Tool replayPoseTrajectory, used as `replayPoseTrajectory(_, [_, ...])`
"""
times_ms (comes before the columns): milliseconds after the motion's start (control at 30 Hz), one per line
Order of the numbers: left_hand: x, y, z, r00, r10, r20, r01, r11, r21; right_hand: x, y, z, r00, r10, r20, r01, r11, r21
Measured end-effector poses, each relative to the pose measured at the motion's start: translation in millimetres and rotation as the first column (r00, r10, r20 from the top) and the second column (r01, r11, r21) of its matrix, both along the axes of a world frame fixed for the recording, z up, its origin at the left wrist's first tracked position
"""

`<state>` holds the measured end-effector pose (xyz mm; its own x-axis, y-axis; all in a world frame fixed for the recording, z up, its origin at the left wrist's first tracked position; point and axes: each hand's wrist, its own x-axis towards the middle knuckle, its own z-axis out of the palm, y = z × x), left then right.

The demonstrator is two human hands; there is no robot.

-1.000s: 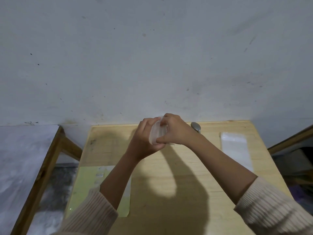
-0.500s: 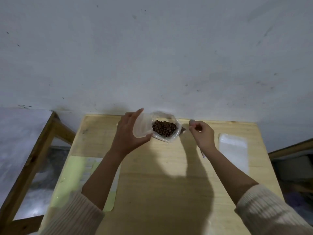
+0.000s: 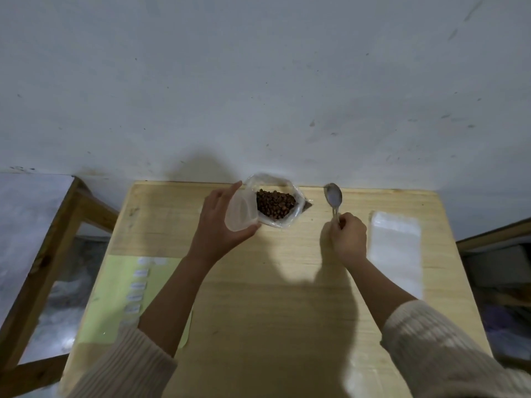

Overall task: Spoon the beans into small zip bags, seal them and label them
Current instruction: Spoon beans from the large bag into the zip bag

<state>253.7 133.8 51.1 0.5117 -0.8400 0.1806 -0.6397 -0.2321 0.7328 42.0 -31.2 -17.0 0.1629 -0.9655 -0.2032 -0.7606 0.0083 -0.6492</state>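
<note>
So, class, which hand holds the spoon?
The right hand grips the spoon by its handle; the left hand holds a clear lid beside the beans.

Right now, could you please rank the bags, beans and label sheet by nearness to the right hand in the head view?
1. Bags, just right of the right hand.
2. Beans, to its left.
3. Label sheet, far left.

Dim, cool light, source behind and above person. Soft dark shadow of person falls across near and middle table (image 3: 287, 354), reaching far wall (image 3: 258, 81). Wide-angle bending at edges. Overall soft focus, near corners smeared.
</note>
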Motion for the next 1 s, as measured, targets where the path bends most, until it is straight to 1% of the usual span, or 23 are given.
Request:
replayPoseTrajectory(67, [-0.3,-2.8,-0.3,1.0,0.001,-0.013,-0.001,1.0,-0.004,-2.9,3.0,3.2,0.998,-0.052,0.041,0.052,0.999,-0.012])
replayPoseTrajectory(200, [1.5,-9.1,1.7,0.999,-0.008,-0.04,0.008,1.0,0.005,-6.1,5.1,26.6,0.968,-0.08,0.24,0.096,0.994,-0.06])
replayPoseTrajectory(333, [6.0,-10.6,1.9,0.999,-0.041,-0.025,0.041,0.999,-0.011,-2.0,16.6,52.3,0.905,-0.062,0.421,0.072,0.997,-0.008])
replayPoseTrajectory(500, [16.2,-3.2,1.6,0.999,-0.053,-0.007,0.052,0.998,-0.024,16.2,36.5,77.6,0.808,-0.116,0.578,0.083,0.993,0.083])
replayPoseTrajectory(567, [19.4,0.3,3.0,0.999,-0.049,-0.004,0.049,0.999,-0.023,26.3,40.6,81.2,0.796,-0.118,0.594,0.091,0.993,0.075])
replayPoseTrajectory(733, [30.6,15.5,4.3,0.998,-0.044,-0.035,0.044,0.999,-0.004,51.1,46.1,74.3,0.764,-0.201,0.613,0.142,0.979,0.144])
replayPoseTrajectory(900, [39.6,26.5,3.2,0.998,-0.025,-0.059,0.027,0.999,0.028,65.0,48.1,77.2,0.732,-0.201,0.651,0.228,0.973,0.044])
replayPoseTrajectory(1000, [41.3,29.6,2.1,0.998,-0.036,-0.051,0.039,0.998,0.05,69.4,53.5,71.8,0.76,-0.151,0.632,0.194,0.981,0.002])
